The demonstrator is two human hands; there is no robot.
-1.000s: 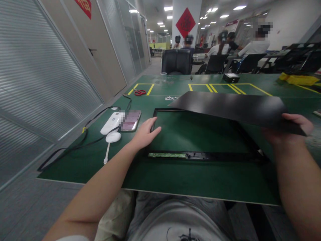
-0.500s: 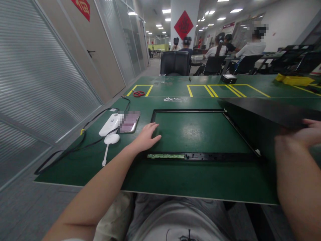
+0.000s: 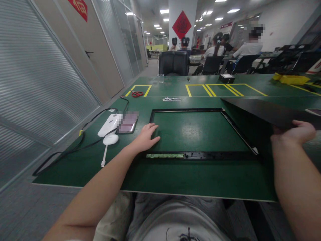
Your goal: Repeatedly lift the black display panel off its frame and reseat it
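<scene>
A thin black rectangular frame [image 3: 213, 155] lies flat on the green table, with a green circuit strip [image 3: 164, 156] along its near side. My left hand [image 3: 147, 135] rests over the frame's left side, palm down, thumb and fingers apart. At the right, my right hand [image 3: 299, 132] grips the edge of a large flat black panel [image 3: 265, 113]. The panel is raised and tilted beside the frame's right side. Part of my right hand's grip is hidden behind the panel.
On the left lie a phone [image 3: 128, 122], a white device [image 3: 109, 125], a round white plug [image 3: 110, 139] and a black cable [image 3: 60, 151]. Farther back are red scissors [image 3: 137, 94], small white parts [image 3: 171, 99], a clear cup [image 3: 161, 78] and a black box [image 3: 227, 78]. Several people sit beyond.
My right hand has shifted slightly left and the raised black panel sits a little lower and flatter. My left hand stays on the frame. The view has turned slightly.
</scene>
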